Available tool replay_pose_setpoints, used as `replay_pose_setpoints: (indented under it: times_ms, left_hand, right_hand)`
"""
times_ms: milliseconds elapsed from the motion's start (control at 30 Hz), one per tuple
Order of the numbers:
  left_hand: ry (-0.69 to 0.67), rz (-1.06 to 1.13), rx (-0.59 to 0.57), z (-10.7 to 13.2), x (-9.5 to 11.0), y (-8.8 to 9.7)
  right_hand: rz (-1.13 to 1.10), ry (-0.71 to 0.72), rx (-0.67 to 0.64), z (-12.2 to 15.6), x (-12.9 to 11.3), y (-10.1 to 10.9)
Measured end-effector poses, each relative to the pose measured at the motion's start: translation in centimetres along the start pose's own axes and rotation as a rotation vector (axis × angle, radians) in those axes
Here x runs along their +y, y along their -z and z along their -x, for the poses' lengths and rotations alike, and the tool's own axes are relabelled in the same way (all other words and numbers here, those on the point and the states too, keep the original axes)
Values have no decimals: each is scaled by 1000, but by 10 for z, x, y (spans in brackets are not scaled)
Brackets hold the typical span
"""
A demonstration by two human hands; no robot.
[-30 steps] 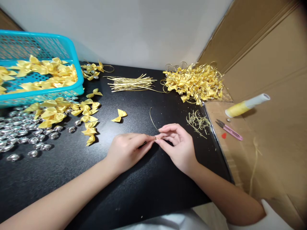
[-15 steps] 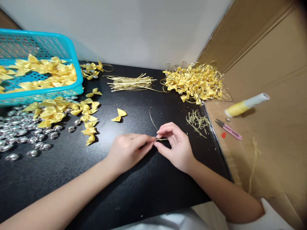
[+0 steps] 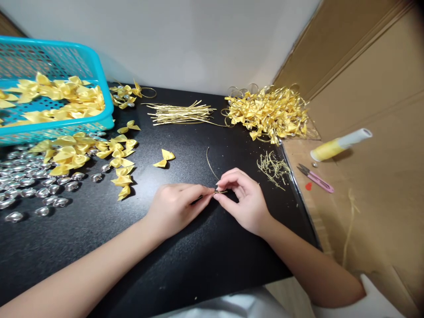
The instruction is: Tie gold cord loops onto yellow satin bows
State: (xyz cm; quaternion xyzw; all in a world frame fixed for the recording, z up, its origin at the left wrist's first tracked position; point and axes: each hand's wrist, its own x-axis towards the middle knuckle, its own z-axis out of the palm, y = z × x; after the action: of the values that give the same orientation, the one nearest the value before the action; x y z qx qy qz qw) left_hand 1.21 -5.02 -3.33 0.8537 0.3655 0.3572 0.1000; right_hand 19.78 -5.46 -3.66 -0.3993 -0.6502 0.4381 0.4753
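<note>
A thin gold cord [image 3: 212, 167] curves up from the fingertips of my two hands, which meet over the black table. My left hand [image 3: 180, 207] is closed, thumb and index finger pinching the cord. Against it, my right hand [image 3: 243, 201] pinches the same cord between thumb and forefinger, its other fingers curled. A short cord end sticks out between the hands. Fingers cover the part being held. Just beyond my left hand lies one yellow ribbon bow [image 3: 164, 158]. At the back is a bundle of gold cords [image 3: 182, 113].
On the left stand a turquoise basket [image 3: 109, 117] of yellow bows and many silver beads [image 3: 43, 192]. A pile of bows with gold loops [image 3: 268, 112] lies back right, with cord scraps [image 3: 273, 170] before it. Pink thread snips [image 3: 316, 178] and a yellow-white tube [image 3: 341, 145] rest on cardboard.
My right hand's thumb and fingertips have come slightly closer together at the cord, and less of the short end shows. The view has shifted slightly; both hands stay in nearly the same place.
</note>
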Motion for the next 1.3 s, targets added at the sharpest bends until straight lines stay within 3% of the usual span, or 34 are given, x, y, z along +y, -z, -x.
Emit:
replay_pose_setpoints:
  times_ms: [333,733,967,1200,1300]
  left_hand:
    - [20,17,-17,0,1,1]
    - [109,91,-56,0,2,3]
    - [249,143,-102,-3,2,7]
    - [258,169,-89,-3,3,7]
    - [251,175,-86,-3,4,7]
  right_hand:
    - [133,89,-11,0,-1,2]
    - [555,540,27,-4,-4,14]
    - [571,475,89,-9,-11,24]
    - [500,319,-56,-9,-8,18]
    - [478,276,-40,-7,-5,15]
